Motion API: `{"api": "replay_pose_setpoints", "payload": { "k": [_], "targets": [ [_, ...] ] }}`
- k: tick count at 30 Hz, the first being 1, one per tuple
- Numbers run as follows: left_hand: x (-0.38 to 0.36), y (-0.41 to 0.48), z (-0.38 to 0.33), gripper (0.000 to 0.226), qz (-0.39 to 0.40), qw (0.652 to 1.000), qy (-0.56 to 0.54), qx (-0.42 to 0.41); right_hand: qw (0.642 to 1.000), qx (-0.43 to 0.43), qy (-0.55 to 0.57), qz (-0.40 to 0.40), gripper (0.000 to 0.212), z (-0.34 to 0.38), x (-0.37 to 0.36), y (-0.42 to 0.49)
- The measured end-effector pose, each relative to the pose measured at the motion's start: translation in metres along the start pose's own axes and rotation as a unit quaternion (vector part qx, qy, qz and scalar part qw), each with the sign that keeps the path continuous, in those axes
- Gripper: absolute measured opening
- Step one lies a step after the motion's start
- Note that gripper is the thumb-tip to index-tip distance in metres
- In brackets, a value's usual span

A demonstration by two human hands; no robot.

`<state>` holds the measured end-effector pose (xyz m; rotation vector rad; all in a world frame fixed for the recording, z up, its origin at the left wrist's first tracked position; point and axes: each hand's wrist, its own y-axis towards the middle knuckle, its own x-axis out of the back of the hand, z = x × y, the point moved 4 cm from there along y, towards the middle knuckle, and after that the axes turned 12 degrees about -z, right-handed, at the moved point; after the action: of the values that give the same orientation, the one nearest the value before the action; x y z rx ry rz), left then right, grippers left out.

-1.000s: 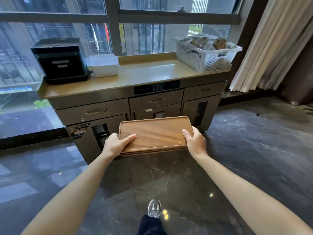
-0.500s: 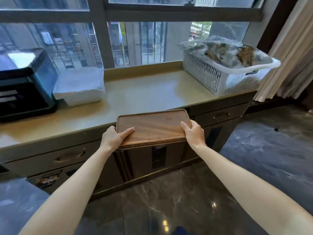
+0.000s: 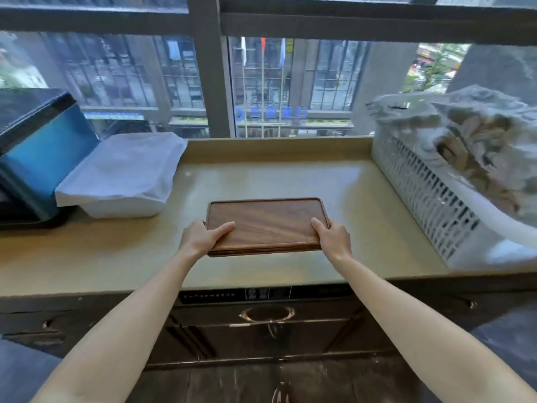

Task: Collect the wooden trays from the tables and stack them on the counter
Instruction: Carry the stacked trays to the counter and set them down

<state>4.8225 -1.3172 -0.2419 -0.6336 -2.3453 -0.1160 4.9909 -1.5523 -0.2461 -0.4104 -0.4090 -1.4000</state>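
**Two hands gripping trays over the counter**

Both hands are grasping the short ends of the trays (image 3: 266,223): the left hand (image 3: 200,237) is curling around the left end with its thumb lying on top, and the right hand (image 3: 332,238) is doing the same at the right end. At least two edges are showing along the near side, so this is a small stack. Its long axis is running left to right, parallel to the counter's front edge, face up and level. Whether it is resting on the counter (image 3: 290,175) or hanging just above is unclear.

Dark brown wood with streaky grain, the trays are rectangular with rounded corners and a low raised rim. The counter is smooth, beige and faintly glossy, with a low lip along the back.

Left of the trays, a white lidded box (image 3: 122,175) is sitting apart from them, with a black appliance (image 3: 37,152) beyond it. Right of the trays, a white slotted basket (image 3: 430,193) is standing well apart. Bare counter is lying open behind and on both sides.
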Motion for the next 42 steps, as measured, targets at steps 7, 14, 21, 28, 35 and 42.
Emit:
{"api": "replay_pose_setpoints", "payload": {
  "k": [7,14,21,28,35,42],
  "targets": [
    [-0.034,0.059,-0.017,0.055,-0.021,0.999,0.015,0.046,0.999,0.018,-0.008,0.043,0.034,0.012,-0.036,0.084],
    [-0.061,0.125,-0.029,0.057,-0.022,0.997,0.031,0.066,0.997,0.013,0.008,0.070,0.031,0.021,-0.067,0.143],
    [-0.080,0.188,-0.045,0.063,-0.020,0.997,0.049,0.050,0.996,-0.005,0.015,0.088,0.029,0.026,-0.099,0.190],
    [-0.099,0.233,-0.053,0.064,-0.002,0.998,0.044,0.050,0.997,-0.007,-0.003,0.076,0.033,0.032,-0.127,0.227],
    [-0.111,0.260,-0.066,0.057,0.000,0.999,0.045,0.030,0.999,-0.016,-0.029,0.042,0.038,0.038,-0.141,0.251],
    [-0.117,0.273,-0.070,0.063,-0.002,0.997,0.058,0.041,0.998,-0.035,-0.040,0.030,0.040,0.040,-0.150,0.260]
  ]
}}
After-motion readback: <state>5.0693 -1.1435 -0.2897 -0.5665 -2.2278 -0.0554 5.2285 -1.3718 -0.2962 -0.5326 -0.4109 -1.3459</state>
